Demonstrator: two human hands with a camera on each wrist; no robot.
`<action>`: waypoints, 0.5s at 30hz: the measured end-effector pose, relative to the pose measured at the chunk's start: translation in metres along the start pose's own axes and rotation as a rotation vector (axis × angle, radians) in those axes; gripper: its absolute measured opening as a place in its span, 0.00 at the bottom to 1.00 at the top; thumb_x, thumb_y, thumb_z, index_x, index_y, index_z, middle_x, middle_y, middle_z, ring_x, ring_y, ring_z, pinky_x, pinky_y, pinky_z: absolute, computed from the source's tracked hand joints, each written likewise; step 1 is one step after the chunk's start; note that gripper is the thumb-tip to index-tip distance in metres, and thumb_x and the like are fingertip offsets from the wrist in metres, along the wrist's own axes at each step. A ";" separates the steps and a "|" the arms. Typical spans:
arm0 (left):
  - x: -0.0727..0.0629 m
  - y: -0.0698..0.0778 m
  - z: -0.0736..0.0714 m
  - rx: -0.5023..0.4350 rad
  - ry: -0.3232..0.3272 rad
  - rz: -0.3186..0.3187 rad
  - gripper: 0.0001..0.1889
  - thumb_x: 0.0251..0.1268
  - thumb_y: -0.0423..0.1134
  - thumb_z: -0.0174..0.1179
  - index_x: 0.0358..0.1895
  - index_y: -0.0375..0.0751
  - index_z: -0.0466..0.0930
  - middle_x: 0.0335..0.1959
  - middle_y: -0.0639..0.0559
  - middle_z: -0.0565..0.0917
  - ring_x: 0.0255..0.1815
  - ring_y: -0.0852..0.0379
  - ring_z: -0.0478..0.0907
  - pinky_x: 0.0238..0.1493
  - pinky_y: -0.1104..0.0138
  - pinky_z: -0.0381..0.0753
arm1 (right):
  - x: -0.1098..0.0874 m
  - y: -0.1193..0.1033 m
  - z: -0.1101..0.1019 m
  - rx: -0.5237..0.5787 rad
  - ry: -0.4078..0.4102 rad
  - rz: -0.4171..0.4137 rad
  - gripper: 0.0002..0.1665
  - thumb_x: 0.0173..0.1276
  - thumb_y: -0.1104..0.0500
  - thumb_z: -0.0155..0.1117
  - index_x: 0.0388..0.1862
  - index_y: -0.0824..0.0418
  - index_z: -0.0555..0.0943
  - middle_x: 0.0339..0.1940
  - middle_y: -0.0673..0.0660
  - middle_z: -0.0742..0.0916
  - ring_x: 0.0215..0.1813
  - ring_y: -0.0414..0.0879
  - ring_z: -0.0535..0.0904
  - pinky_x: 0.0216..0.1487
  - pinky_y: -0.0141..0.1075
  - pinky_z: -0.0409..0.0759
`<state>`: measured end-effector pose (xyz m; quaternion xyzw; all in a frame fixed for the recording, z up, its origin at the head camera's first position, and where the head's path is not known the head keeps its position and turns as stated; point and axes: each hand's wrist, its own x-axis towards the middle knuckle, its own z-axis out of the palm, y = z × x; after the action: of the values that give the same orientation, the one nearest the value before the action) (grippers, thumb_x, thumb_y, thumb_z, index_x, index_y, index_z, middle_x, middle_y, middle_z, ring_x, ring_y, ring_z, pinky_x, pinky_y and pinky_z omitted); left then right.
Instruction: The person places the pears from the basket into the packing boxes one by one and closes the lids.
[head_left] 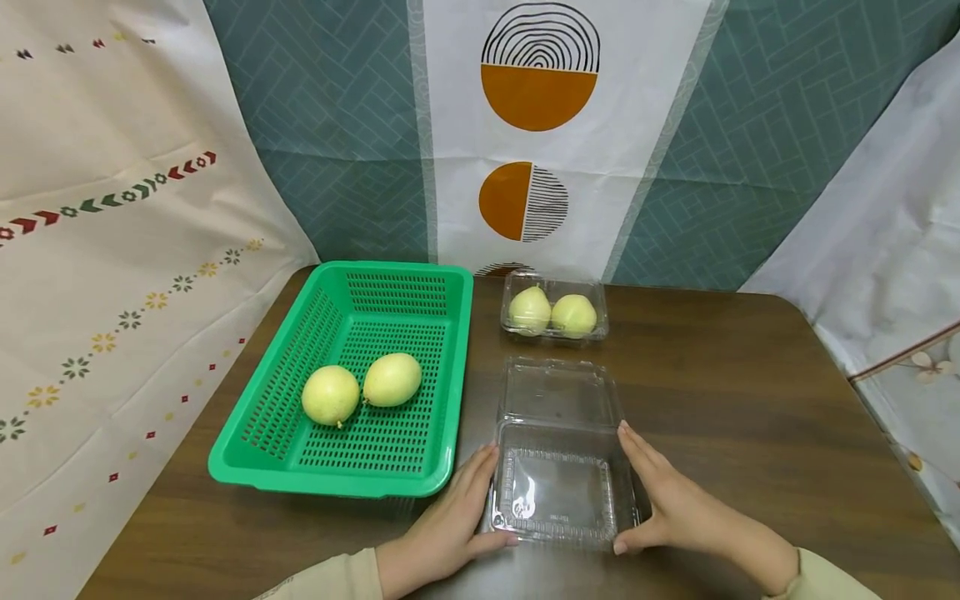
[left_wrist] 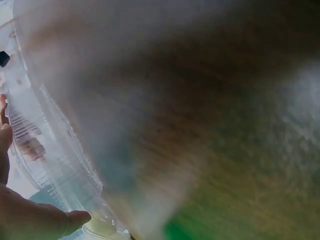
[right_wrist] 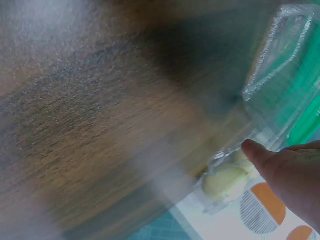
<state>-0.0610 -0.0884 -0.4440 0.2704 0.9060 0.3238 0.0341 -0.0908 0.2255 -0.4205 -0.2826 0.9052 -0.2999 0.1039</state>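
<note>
A clear plastic clamshell box point(head_left: 558, 496) lies on the table with its lid point(head_left: 558, 392) folded back, away from the person; no fruit is inside. My left hand point(head_left: 444, 533) touches the box's left side with fairly straight fingers, the thumb at the near corner. Along the opposite side rests my right hand point(head_left: 678, 508), fingers extended and thumb at the near right corner. The left wrist view has the left hand point(left_wrist: 30, 215) beside the clear plastic wall point(left_wrist: 65, 145). In the right wrist view, the right thumb or finger point(right_wrist: 260, 152) lies close to the box.
Left of the box stands a green basket point(head_left: 337, 482) with two pale yellow pears, one point(head_left: 331, 395) beside the other point(head_left: 392, 380). Behind the open box, a second clear box point(head_left: 555, 332) holds two more pears point(head_left: 530, 311). Brown wooden table point(head_left: 750, 417) extends to the right.
</note>
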 end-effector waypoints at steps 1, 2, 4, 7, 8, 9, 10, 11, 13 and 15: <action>0.001 0.000 0.000 -0.004 -0.002 -0.008 0.48 0.60 0.58 0.59 0.72 0.27 0.50 0.73 0.35 0.55 0.74 0.39 0.53 0.66 0.46 0.62 | 0.001 0.001 0.000 0.011 -0.004 0.003 0.77 0.41 0.33 0.73 0.75 0.73 0.41 0.74 0.76 0.50 0.70 0.75 0.53 0.57 0.64 0.66; 0.001 -0.001 0.000 -0.015 -0.008 -0.020 0.48 0.60 0.58 0.59 0.72 0.27 0.49 0.74 0.35 0.55 0.74 0.39 0.52 0.67 0.47 0.61 | 0.002 0.002 0.000 0.025 -0.009 0.007 0.77 0.42 0.33 0.73 0.75 0.72 0.40 0.74 0.75 0.49 0.71 0.75 0.52 0.57 0.64 0.65; 0.002 -0.002 0.000 -0.030 -0.015 -0.037 0.48 0.61 0.57 0.59 0.72 0.27 0.48 0.74 0.35 0.53 0.74 0.39 0.51 0.66 0.47 0.61 | 0.005 0.004 0.000 0.039 -0.012 0.013 0.77 0.43 0.33 0.72 0.75 0.72 0.40 0.75 0.75 0.49 0.71 0.74 0.52 0.58 0.63 0.64; 0.003 -0.004 0.001 -0.044 -0.011 -0.051 0.48 0.61 0.56 0.59 0.73 0.28 0.47 0.74 0.35 0.52 0.74 0.39 0.50 0.66 0.48 0.63 | 0.008 0.005 0.000 0.036 -0.011 0.025 0.77 0.43 0.33 0.72 0.74 0.73 0.40 0.74 0.75 0.49 0.71 0.73 0.53 0.59 0.62 0.65; 0.004 -0.005 0.001 -0.050 -0.007 -0.053 0.48 0.61 0.56 0.60 0.73 0.27 0.47 0.74 0.35 0.52 0.74 0.40 0.50 0.66 0.49 0.64 | 0.009 0.005 0.000 0.034 -0.011 0.031 0.77 0.43 0.33 0.72 0.74 0.74 0.41 0.74 0.76 0.49 0.71 0.73 0.53 0.59 0.62 0.65; 0.005 -0.006 0.001 -0.055 -0.002 -0.052 0.47 0.61 0.55 0.60 0.72 0.27 0.48 0.74 0.34 0.52 0.74 0.40 0.50 0.65 0.49 0.64 | 0.009 0.005 0.000 0.033 -0.010 0.035 0.77 0.43 0.34 0.73 0.74 0.75 0.41 0.74 0.77 0.49 0.71 0.73 0.53 0.59 0.62 0.64; 0.005 -0.007 0.002 -0.058 0.003 -0.051 0.47 0.62 0.55 0.60 0.72 0.27 0.48 0.74 0.34 0.52 0.74 0.39 0.51 0.65 0.49 0.65 | 0.010 0.005 -0.001 0.028 -0.007 0.038 0.77 0.43 0.34 0.73 0.73 0.76 0.42 0.74 0.77 0.49 0.71 0.73 0.53 0.60 0.62 0.64; 0.006 -0.007 0.002 -0.061 0.008 -0.053 0.47 0.62 0.54 0.60 0.72 0.27 0.48 0.74 0.34 0.52 0.74 0.40 0.51 0.65 0.49 0.66 | 0.011 0.005 -0.001 0.026 -0.005 0.043 0.77 0.42 0.34 0.74 0.73 0.76 0.42 0.73 0.78 0.49 0.71 0.73 0.53 0.60 0.62 0.64; 0.008 -0.008 0.002 -0.073 0.017 -0.054 0.46 0.61 0.53 0.61 0.72 0.27 0.49 0.73 0.33 0.53 0.74 0.39 0.52 0.64 0.49 0.66 | 0.013 0.005 -0.002 0.030 -0.006 0.049 0.76 0.43 0.35 0.74 0.72 0.78 0.43 0.73 0.78 0.49 0.70 0.74 0.53 0.60 0.62 0.64; 0.009 -0.009 0.002 -0.085 0.020 -0.058 0.46 0.61 0.52 0.62 0.72 0.27 0.49 0.73 0.33 0.52 0.73 0.39 0.52 0.64 0.49 0.67 | 0.014 0.006 -0.002 0.045 -0.009 0.059 0.76 0.43 0.35 0.74 0.73 0.77 0.43 0.73 0.78 0.49 0.71 0.74 0.52 0.60 0.63 0.63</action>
<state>-0.0726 -0.0882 -0.4503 0.2391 0.8992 0.3635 0.0460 -0.1052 0.2225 -0.4221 -0.2546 0.9058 -0.3156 0.1229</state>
